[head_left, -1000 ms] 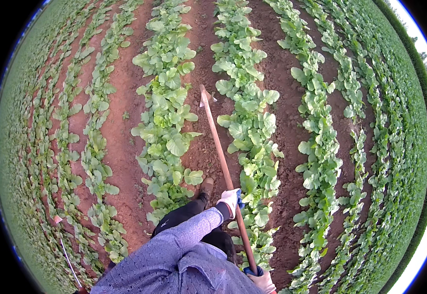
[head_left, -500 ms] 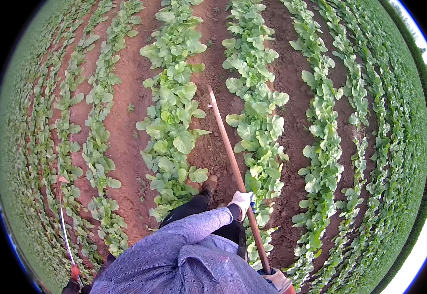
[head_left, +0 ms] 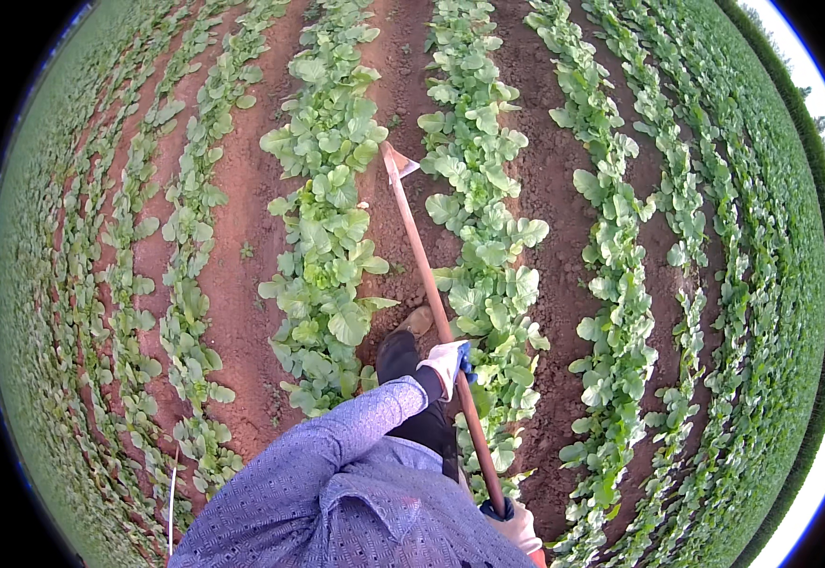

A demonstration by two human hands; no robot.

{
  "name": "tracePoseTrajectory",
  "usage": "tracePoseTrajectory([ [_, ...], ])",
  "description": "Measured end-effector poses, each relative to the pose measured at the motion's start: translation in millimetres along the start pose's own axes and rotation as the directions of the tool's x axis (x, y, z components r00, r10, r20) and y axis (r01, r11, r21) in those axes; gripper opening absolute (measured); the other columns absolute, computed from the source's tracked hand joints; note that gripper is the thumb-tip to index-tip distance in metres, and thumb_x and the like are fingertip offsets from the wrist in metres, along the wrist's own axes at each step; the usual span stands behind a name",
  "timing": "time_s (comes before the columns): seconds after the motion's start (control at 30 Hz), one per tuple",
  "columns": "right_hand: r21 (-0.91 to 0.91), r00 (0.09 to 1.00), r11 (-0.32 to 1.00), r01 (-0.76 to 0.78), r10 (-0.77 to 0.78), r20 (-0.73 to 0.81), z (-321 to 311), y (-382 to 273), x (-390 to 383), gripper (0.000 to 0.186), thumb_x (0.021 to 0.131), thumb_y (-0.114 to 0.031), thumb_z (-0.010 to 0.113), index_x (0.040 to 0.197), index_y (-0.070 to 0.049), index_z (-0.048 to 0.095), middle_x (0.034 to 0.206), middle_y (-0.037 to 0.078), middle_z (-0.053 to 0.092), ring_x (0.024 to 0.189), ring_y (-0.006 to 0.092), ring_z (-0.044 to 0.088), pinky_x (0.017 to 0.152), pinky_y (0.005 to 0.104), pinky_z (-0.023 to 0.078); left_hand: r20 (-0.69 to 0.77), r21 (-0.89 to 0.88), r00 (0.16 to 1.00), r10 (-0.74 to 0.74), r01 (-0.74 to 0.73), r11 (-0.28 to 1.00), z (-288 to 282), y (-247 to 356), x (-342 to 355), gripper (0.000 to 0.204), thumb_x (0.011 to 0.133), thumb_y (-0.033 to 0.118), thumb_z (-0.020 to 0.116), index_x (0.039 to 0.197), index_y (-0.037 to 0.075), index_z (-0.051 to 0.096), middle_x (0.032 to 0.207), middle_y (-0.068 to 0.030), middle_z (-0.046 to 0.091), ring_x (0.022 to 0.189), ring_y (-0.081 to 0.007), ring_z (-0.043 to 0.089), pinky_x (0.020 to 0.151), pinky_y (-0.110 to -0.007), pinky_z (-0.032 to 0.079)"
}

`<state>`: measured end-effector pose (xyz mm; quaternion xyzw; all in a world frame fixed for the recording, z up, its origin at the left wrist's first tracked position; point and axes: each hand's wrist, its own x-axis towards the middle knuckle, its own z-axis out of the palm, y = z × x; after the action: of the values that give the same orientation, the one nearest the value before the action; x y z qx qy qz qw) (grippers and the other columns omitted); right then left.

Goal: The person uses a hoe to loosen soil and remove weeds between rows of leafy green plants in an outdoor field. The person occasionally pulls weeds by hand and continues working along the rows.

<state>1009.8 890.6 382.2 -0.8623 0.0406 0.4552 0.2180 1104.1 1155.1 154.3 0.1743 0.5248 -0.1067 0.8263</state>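
Observation:
My left hand (head_left: 448, 365), in a white glove with blue on it, grips the wooden handle (head_left: 429, 281) of a hoe partway down. Lower right, my right hand (head_left: 515, 528), similarly gloved, is closed on the handle near its lower end. The hoe's pale triangular blade (head_left: 405, 165) is at the handle's far end, in the soil furrow between two rows of leafy green plants (head_left: 329, 221). My brown boot (head_left: 414, 320) stands in that furrow below the blade, my dark-trousered leg behind it.
Parallel crop rows (head_left: 611, 284) run away on both sides, with reddish soil furrows (head_left: 235, 341) between them. A thin white pole (head_left: 173, 502) shows at the lower left. A dark hedge (head_left: 806, 142) lines the right edge under pale sky.
The hoe head dipped half a second ago and is now farther up and left, blade showing. My hands and foot moved up-frame. The pole at left has shifted right; its red-gloved holder is no longer visible.

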Motion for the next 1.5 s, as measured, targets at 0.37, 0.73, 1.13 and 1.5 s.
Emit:
tracePoseTrajectory([
  [0.37, -0.177, 0.983, 0.968, -0.179, 0.171, -0.062, -12.9, -77.1, 89.1, 0.038, 0.079, -0.037, 0.069, 0.091, -0.002, 0.060, 0.072, 0.022, 0.065, 0.074, 0.0401, 0.066, 0.068, 0.0452, 0.052, -0.249, 0.142, 0.967, 0.058, -0.023, 0.990, 54.3, 86.1, 142.8, 0.029, 0.090, 0.024, 0.060, 0.065, 0.014, 0.050, 0.055, 0.0016, 0.045, 0.043, -0.0159, 0.044, 0.043, -0.035, 0.044],
  [0.73, -0.339, 0.912, 0.871, -0.355, 0.403, 0.079, -45.4, -59.9, 51.8, 0.046, 0.076, -0.041, 0.070, 0.106, -0.008, 0.058, 0.079, 0.021, 0.067, 0.080, 0.0376, 0.067, 0.071, 0.0446, 0.051, 0.330, -0.314, 0.900, -0.286, 0.390, 0.866, -2.8, -19.3, 82.5, 0.025, 0.098, 0.032, 0.049, 0.082, 0.014, 0.053, 0.069, -0.0021, 0.052, 0.059, -0.0213, 0.052, 0.063, -0.049, 0.050],
  [1.13, -0.343, 0.918, 0.880, -0.328, 0.383, 0.104, -48.3, -145.3, 134.6, 0.053, 0.078, -0.043, 0.069, 0.118, -0.011, 0.056, 0.084, 0.020, 0.068, 0.083, 0.0349, 0.068, 0.075, 0.0419, 0.051, -0.181, 0.015, 0.983, -0.027, 0.030, 0.999, 73.4, 239.5, 187.3, 0.025, 0.090, 0.028, 0.062, 0.072, 0.014, 0.053, 0.052, 0.0029, 0.043, 0.039, -0.0152, 0.040, 0.037, -0.034, 0.036],
  [1.5, -0.296, 0.854, 0.832, -0.470, 0.513, 0.084, -33.0, -198.9, 125.5, 0.050, 0.077, -0.041, 0.070, 0.113, -0.008, 0.058, 0.082, 0.020, 0.068, 0.079, 0.0325, 0.069, 0.073, 0.0402, 0.051, 0.801, -0.113, 0.436, -0.411, 0.784, 0.611, -50.2, -36.0, 109.1, 0.017, 0.097, 0.028, 0.047, 0.088, 0.013, 0.049, 0.077, -0.0043, 0.053, 0.074, -0.0238, 0.057, 0.079, -0.044, 0.047],
])
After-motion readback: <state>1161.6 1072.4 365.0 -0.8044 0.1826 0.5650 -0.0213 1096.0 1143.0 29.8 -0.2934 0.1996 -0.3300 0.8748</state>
